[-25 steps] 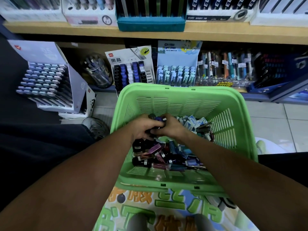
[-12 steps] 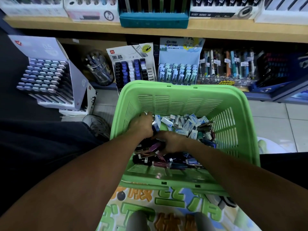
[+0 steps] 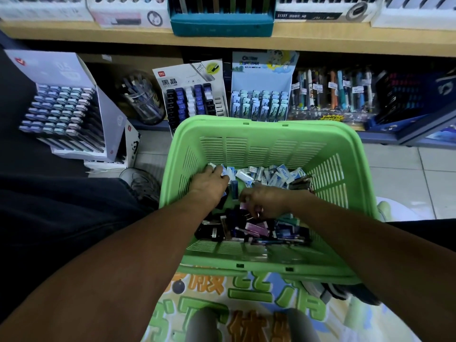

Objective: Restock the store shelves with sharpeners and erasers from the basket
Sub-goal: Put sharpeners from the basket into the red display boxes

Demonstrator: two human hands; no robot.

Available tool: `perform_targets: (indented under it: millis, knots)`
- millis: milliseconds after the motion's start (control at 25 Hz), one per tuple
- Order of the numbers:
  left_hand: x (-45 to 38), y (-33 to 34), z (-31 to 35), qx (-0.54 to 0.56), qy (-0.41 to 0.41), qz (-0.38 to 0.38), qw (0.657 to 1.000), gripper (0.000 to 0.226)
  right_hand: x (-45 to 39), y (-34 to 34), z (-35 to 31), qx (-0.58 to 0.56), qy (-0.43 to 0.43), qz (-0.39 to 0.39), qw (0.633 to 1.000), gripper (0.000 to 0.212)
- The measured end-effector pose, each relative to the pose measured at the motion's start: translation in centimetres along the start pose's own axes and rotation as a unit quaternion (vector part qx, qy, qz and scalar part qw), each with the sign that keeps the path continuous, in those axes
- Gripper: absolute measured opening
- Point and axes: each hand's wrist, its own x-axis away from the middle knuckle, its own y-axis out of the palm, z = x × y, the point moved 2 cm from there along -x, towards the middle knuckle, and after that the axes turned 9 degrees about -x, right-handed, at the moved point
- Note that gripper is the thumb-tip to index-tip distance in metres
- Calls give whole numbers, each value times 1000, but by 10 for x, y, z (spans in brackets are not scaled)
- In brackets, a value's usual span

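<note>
A: Where's the stock?
B: In the green basket [image 3: 266, 134], on the floor before the low shelf [image 3: 246, 41]. White-and-blue erasers [image 3: 276, 175] are heaped at the far side, dark and purple sharpeners [image 3: 254, 229] nearer the person.

A: And the hands?
B: Both are down in the basket. The left hand [image 3: 209, 185] lies at the far left corner, fingers curled over a white-and-blue eraser; I cannot tell if it grips or only touches it. The right hand [image 3: 264, 202] is just beside it over the dark pieces, fingers bent inward; what it holds, if anything, I cannot tell.

A: Any writing?
B: The eraser sleeves carry blue lettering too small to read. Behind the basket a white display card [image 3: 190, 77] has a red logo, two large Chinese characters and "HB 0.5". Beside it a pale blue card [image 3: 261, 70] has a blurred title. On the upper shelf a box [image 3: 311, 14] reads "S1357" and "HB". A grey display [image 3: 61, 70] at left shows "0.5". The mat [image 3: 246, 317] under the basket bears big green and orange Chinese characters.
</note>
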Motion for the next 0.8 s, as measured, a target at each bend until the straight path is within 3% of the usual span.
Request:
perform_targets:
  millis: [120,200,240,280,360,440,520,600,800]
  knots:
    - [5,-4,4,-55,44,55,996,59,4,-24,17,-30,75,63,995,12]
    - [5,-7,8,-61,104,97,988,58,12,-31,26,2,124,93,988,7]
    - [5,-7,12,-45,139,109,983,55,18,-30,29,45,130,116,984,15]
    - [5,-5,16,-6,172,95,980,50,21,-27,26,97,120,133,979,22]
    - [8,-2,23,93,215,-17,972,46,22,-17,10,111,50,144,982,30]
    - [11,3,29,105,245,-108,958,52,17,2,-10,-1,-11,38,999,39]
    - [14,6,30,59,262,-138,953,59,11,19,-23,-21,-28,-76,997,56]
    - [15,8,27,31,264,-158,951,67,8,28,-26,26,-51,-110,992,65]
    - [18,10,27,-2,278,-153,948,69,9,22,-27,31,-51,-190,980,57]
